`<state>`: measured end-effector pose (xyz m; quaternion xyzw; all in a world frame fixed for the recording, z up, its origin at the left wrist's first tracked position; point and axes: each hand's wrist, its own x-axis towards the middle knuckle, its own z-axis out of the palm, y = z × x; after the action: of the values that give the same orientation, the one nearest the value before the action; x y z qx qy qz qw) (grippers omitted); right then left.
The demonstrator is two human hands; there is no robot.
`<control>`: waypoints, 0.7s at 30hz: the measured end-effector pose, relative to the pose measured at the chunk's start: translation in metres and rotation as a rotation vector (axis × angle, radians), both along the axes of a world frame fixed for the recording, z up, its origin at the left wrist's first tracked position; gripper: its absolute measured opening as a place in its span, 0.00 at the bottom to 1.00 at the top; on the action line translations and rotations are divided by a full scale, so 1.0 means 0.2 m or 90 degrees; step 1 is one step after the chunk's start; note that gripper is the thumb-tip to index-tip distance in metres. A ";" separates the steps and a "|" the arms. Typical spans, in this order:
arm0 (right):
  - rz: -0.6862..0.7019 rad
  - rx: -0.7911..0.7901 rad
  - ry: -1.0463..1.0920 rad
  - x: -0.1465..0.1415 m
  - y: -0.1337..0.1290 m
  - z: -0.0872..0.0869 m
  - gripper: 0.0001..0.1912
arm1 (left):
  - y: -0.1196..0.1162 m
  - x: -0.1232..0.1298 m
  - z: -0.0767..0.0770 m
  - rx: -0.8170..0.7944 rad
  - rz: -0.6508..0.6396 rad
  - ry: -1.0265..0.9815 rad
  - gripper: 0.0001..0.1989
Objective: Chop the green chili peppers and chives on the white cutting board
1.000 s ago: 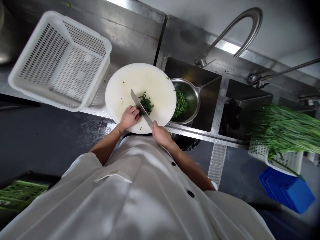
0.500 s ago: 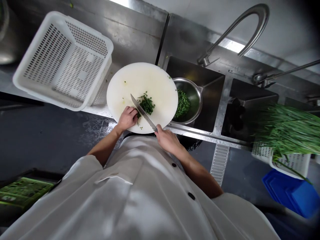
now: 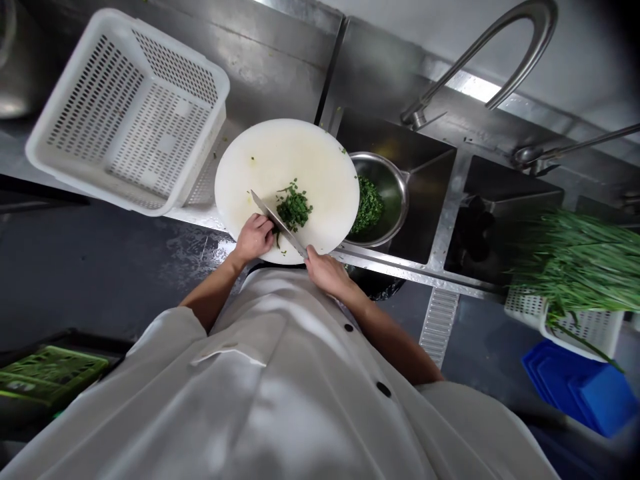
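Observation:
On a round white cutting board (image 3: 285, 143) lies a small heap of chopped green herbs (image 3: 295, 207). My right hand (image 3: 326, 272) is closed round the handle of a kitchen knife (image 3: 280, 225), whose blade slants up to the left along the heap's left side. Just left of the blade, my left hand (image 3: 256, 237) rests on the board with its fingers curled and pressed down on some green herb stems (image 3: 278, 239), mostly hidden under the fingers. A steel bowl (image 3: 404, 200) of chopped greens (image 3: 369, 208) stands right of the board, partly overlapped by it.
A white perforated basket (image 3: 145, 127) stands on the steel counter at left. Sinks (image 3: 430, 180) with a curved faucet (image 3: 543, 40) lie to the right. Long green stalks (image 3: 590, 260) fill a basket at far right, above blue plastic pieces (image 3: 580, 387). A green crate (image 3: 55, 373) is at lower left.
The knife and my right hand have shifted slightly left, closer to my left fingers. The herb heap stays in nearly the same place, and the camera view has moved a little.

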<state>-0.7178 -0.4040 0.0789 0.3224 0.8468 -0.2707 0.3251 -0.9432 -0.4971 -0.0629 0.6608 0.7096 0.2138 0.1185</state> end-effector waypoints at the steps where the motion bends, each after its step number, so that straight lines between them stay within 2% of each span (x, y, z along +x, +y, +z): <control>1: -0.003 0.006 0.008 -0.01 0.00 -0.01 0.19 | -0.01 0.00 0.01 -0.004 -0.001 -0.005 0.07; 8: 0.021 0.001 0.008 0.02 0.00 0.02 0.18 | -0.05 0.09 0.03 -0.017 0.066 0.016 0.10; 13: 0.000 0.003 0.033 -0.07 0.01 -0.07 0.21 | -0.03 0.15 0.00 0.008 0.124 0.052 0.08; 17: -0.047 -0.007 0.061 -0.08 0.04 -0.13 0.22 | 0.00 0.04 -0.01 0.035 0.183 0.046 0.08; 21: -0.145 0.002 0.087 0.00 0.08 -0.18 0.22 | 0.02 -0.12 -0.03 0.000 0.188 0.020 0.10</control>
<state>-0.7177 -0.3871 0.0438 0.3980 0.8251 -0.3261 0.2332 -0.9681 -0.4934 -0.0683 0.5528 0.8008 0.2181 0.0747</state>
